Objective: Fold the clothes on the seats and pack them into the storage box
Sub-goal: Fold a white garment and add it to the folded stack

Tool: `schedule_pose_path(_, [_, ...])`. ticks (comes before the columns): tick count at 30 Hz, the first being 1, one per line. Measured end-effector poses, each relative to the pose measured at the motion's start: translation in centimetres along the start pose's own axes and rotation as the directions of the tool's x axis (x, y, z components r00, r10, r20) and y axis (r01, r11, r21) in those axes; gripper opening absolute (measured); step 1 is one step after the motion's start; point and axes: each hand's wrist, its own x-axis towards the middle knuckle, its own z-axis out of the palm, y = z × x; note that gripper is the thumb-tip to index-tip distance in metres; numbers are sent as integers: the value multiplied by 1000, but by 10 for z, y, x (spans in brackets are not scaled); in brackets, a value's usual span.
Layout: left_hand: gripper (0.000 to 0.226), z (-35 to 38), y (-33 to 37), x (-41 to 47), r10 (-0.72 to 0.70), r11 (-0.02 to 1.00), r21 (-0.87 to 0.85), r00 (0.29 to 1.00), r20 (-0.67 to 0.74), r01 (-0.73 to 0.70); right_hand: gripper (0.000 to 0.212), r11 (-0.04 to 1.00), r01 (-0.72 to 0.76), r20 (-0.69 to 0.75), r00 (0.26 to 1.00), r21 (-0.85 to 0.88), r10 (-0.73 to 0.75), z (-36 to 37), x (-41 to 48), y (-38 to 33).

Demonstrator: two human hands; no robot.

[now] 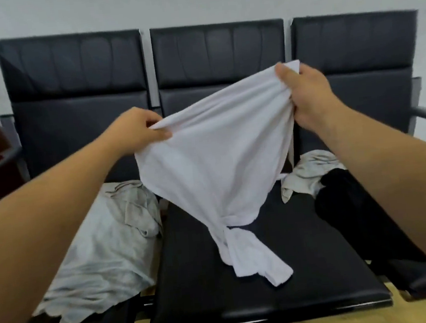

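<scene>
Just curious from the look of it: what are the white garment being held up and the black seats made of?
White garment: seemingly soft, matte cotton-like knit; it drapes limply and bunches in both grips. Seats: apparently black leather or imitation leather padding, with a slight sheen and stitched panels on the backs.

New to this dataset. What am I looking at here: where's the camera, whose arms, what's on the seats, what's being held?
There is one picture, from a wide-angle camera worn on a person's head, looking forward and down. No robot: the two bare arms are the wearer's own. The left hand and right hand each grip a top edge of a white garment, holding it up over the middle seat of a row of three black seats; its lower end trails onto the cushion. A pale grey garment lies crumpled on the left seat. On the right seat lie a light-coloured garment and a black garment. No storage box is in view.
</scene>
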Motion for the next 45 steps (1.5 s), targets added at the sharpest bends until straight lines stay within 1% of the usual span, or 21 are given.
schedule_pose_path(2, [18, -12, -6, 2, -82, 980, 188, 989, 122, 58, 9, 998, 33, 8, 999, -46, -33, -8, 5, -18])
schedule_pose_path(4, [21, -12, -19, -3, -182, 960, 245, 965, 190, 133, 13, 986, 12, 4, 1000, -168, -12, -17, 5, -19])
schedule_pose_path(6, [22, -7, -33, -13, -252, 963, 149, 947, 197, 225, 17, 959, -59, 59, 995, -276, 78, -31, 1, -10])
schedule_pose_path(8, [21, -1, -44, -25, -326, 934, -83, 923, 207, 348, 41, 893, -170, 202, 940, -418, 273, -48, -7, -1])
schedule_pose_path(9, [21, 2, -48, -30, -367, 888, -196, 899, 240, 415, 50, 814, -210, 267, 875, -541, 403, -57, -11, 2])
schedule_pose_path(11, [24, 5, -52, -37, -405, 823, -278, 855, 324, 496, 33, 557, -129, 282, 756, -821, 591, -68, -23, 5])
schedule_pose_path(13, [30, 9, -51, -39, -425, 810, -244, 820, 383, 533, 16, 291, 9, 186, 786, -957, 589, -75, -26, 14])
schedule_pose_path(15, [34, 10, -45, -40, -456, 769, -241, 772, 444, 593, 14, 181, 19, 110, 855, -983, 506, -77, -24, 27])
schedule_pose_path(18, [30, 12, -31, -36, -453, 557, -479, 731, 510, 679, 16, 255, -106, 10, 909, -961, 417, -75, -16, 45])
schedule_pose_path(20, [33, 11, -20, -29, -401, 365, -643, 737, 543, 673, 15, 458, -272, -74, 912, -847, 405, -73, -8, 49])
schedule_pose_path(23, [28, 3, -3, -6, -364, 168, -807, 797, 482, 566, 13, 808, -461, -161, 887, -367, 433, -67, 15, 40])
schedule_pose_path(25, [23, -13, 15, 13, -380, 92, -896, 847, 372, 435, 14, 902, -418, -178, 901, -106, 396, -59, 31, 21])
schedule_pose_path(26, [23, -23, 25, 20, -375, 58, -930, 871, 316, 363, 15, 930, -363, -178, 920, -50, 349, -56, 39, 9])
schedule_pose_path(27, [25, -34, 34, 30, -380, 85, -956, 896, 229, 280, 18, 956, -291, -175, 943, -26, 283, -53, 45, -5])
schedule_pose_path(30, [48, -70, 59, 50, -349, 321, -943, 937, -28, 91, 21, 996, -46, -177, 984, -70, 33, -48, 62, -54])
schedule_pose_path(31, [53, -82, 63, 57, -348, 325, -945, 934, -79, 41, 23, 997, 23, -183, 982, -76, -36, -47, 64, -69])
schedule_pose_path(34, [42, -112, 81, 58, -197, 305, -937, 951, -239, -172, 25, 978, 198, -205, 962, 67, -181, -43, 68, -110])
schedule_pose_path(37, [38, -124, 87, 45, -192, 443, -862, 913, -359, -246, 15, 963, 254, -192, 953, 92, -233, -45, 62, -132])
schedule_pose_path(39, [25, -125, 75, 40, -186, 466, -847, 907, -377, -257, 4, 969, 241, -174, 954, -52, -246, -52, 59, -130])
schedule_pose_path(41, [11, -122, 58, 28, -188, 525, -828, 922, -339, -197, 13, 959, 199, -154, 961, -201, -231, -58, 53, -118])
schedule_pose_path(45, [15, -104, 36, -4, -124, 683, -730, 983, -134, -13, 17, 924, -1, -61, 998, -382, -24, -68, 30, -83])
